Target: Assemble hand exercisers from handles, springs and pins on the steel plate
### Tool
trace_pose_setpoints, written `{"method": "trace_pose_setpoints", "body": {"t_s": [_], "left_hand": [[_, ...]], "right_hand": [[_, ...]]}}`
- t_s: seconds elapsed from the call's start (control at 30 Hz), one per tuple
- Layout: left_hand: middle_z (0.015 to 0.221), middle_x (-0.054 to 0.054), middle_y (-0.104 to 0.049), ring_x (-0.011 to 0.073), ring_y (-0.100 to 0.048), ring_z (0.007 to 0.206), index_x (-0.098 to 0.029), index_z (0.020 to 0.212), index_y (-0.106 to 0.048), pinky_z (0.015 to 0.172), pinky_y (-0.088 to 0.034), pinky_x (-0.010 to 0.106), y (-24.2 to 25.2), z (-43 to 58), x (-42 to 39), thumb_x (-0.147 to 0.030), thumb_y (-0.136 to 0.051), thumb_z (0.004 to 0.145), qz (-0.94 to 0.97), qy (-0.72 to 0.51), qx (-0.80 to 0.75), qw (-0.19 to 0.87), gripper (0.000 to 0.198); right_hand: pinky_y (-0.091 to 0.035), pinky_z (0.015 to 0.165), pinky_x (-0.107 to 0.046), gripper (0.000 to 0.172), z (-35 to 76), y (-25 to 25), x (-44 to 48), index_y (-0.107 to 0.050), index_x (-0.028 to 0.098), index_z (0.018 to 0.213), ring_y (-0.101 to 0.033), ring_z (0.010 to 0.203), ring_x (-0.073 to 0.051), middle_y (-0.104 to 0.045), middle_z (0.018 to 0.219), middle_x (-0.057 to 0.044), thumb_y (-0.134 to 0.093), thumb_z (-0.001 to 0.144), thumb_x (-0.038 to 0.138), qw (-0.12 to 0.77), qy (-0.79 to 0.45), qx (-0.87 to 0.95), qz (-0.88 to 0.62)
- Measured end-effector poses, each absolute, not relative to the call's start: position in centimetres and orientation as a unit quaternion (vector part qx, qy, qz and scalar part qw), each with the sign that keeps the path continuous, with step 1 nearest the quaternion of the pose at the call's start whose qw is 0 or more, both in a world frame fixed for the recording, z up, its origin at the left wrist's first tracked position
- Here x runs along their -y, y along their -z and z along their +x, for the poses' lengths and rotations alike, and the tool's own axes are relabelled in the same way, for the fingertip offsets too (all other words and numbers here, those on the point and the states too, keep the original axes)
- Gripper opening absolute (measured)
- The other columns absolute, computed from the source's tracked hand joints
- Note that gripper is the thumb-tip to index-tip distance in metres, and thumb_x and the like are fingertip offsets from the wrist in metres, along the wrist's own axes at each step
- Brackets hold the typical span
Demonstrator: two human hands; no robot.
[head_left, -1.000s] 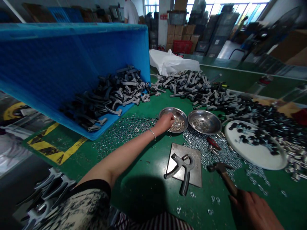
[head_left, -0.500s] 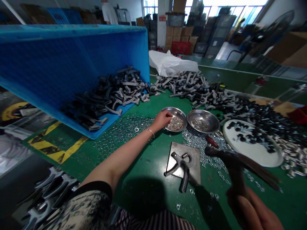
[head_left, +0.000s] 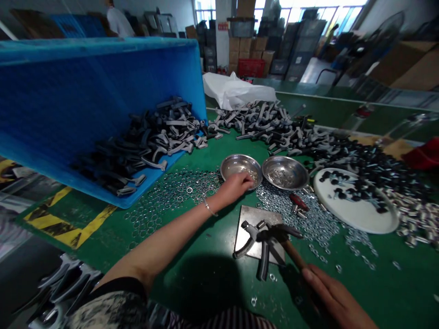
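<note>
My right hand [head_left: 329,292] grips a claw hammer [head_left: 295,254] by its wooden handle. The hammer's head lies over, or just above, a grey metal clamp-like part with black grips [head_left: 264,261], which rests on a square steel plate [head_left: 242,218]. A small threaded sleeve stands at that part's upper end. My left hand [head_left: 236,186], with a bracelet at the wrist, is above the near rim of a round steel bowl [head_left: 228,161] of tiny metal pieces. Its fingers are pinched together; whatever is between them is too small to make out.
A second steel bowl [head_left: 291,183] adjoins the first. Farther right are a white tray [head_left: 343,214] of black-headed bolts and a red-handled tool [head_left: 299,201]. Loose rings [head_left: 151,214] and nuts cover the green table. A tipped blue crate [head_left: 103,87] holds many grey parts.
My left hand has drawn back from inside the bowl toward its near right rim. The hammer has come down and leftward, from above the table to the part on the plate.
</note>
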State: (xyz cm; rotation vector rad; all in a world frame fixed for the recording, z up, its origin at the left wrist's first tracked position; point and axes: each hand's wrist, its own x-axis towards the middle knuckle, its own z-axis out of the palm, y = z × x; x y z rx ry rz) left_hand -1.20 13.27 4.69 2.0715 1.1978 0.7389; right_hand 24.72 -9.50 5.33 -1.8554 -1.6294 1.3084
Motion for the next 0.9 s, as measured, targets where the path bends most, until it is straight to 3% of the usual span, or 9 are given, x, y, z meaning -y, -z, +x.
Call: {"method": "trace_pose_setpoints", "body": {"t_s": [0.1, 0.3, 0.4, 0.6, 0.77, 0.9], "left_hand": [[0.086, 0.004, -0.071, 0.0148, -0.064, 0.079, -0.015, 0.093, -0.068, 0.074, -0.048, 0.026, -3.5, 0.6, -9.0, -0.022, -0.057, 0.094, 0.819, -0.217, -0.383, 0.368, 0.014], [0.091, 0.006, -0.068, 0.0189, -0.062, 0.091, -0.015, 0.088, -0.068, 0.083, -0.046, 0.03, -1.4, 2.4, -6.4, -0.023, -0.052, 0.097, 0.855, -0.164, -0.388, 0.303, 0.02], [0.092, 0.006, -0.068, 0.0195, -0.062, 0.091, -0.016, 0.089, -0.067, 0.084, -0.046, 0.03, -1.3, 2.9, -6.7, -0.025, -0.052, 0.097, 0.862, -0.154, -0.393, 0.281, 0.019], [0.091, 0.005, -0.068, 0.0203, -0.063, 0.089, -0.016, 0.087, -0.066, 0.082, -0.045, 0.031, -1.4, 3.5, -6.4, -0.024, -0.055, 0.095, 0.874, -0.132, -0.403, 0.238, 0.016], [0.09, 0.005, -0.066, 0.0194, -0.062, 0.089, -0.016, 0.088, -0.065, 0.081, -0.045, 0.03, -1.2, 3.6, -5.9, -0.023, -0.052, 0.097, 0.88, -0.127, -0.405, 0.214, 0.017], [0.092, 0.007, -0.064, 0.0215, -0.058, 0.091, -0.015, 0.092, -0.063, 0.085, -0.045, 0.035, 0.0, 3.4, -5.2, -0.024, -0.049, 0.099, 0.91, -0.125, -0.378, 0.115, 0.018]], "right_hand": [[-0.054, 0.056, -0.028, 0.05, 24.6, -4.5, 10.0, -0.064, 0.024, 0.073, -0.061, 0.06, -0.019, -0.064, 0.066, -0.003, -0.045, 0.091, 0.067, 0.264, -0.479, 0.505, -0.668], [-0.06, 0.071, -0.031, 0.051, 24.3, -1.3, 11.6, -0.065, 0.026, 0.1, -0.071, 0.083, -0.023, -0.073, 0.091, -0.007, -0.053, 0.084, 0.073, 0.384, -0.532, 0.315, -0.686], [-0.06, 0.07, -0.031, 0.047, 24.4, -1.0, 11.8, -0.064, 0.025, 0.097, -0.069, 0.079, -0.023, -0.071, 0.086, -0.006, -0.055, 0.084, 0.07, 0.397, -0.53, 0.32, -0.678], [-0.05, 0.048, -0.025, 0.051, 24.0, -1.9, 11.8, -0.062, 0.024, 0.084, -0.06, 0.057, -0.017, -0.062, 0.067, -0.002, -0.046, 0.087, 0.073, 0.384, -0.537, 0.338, -0.671], [-0.053, 0.061, -0.026, 0.054, 24.4, -1.1, 12.0, -0.064, 0.022, 0.087, -0.061, 0.067, -0.018, -0.064, 0.077, -0.004, -0.048, 0.086, 0.074, 0.392, -0.521, 0.364, -0.665], [-0.052, 0.061, -0.025, 0.053, 24.6, -0.5, 12.2, -0.064, 0.021, 0.094, -0.061, 0.069, -0.018, -0.063, 0.076, -0.003, -0.048, 0.088, 0.071, 0.39, -0.534, 0.347, -0.665]]}}
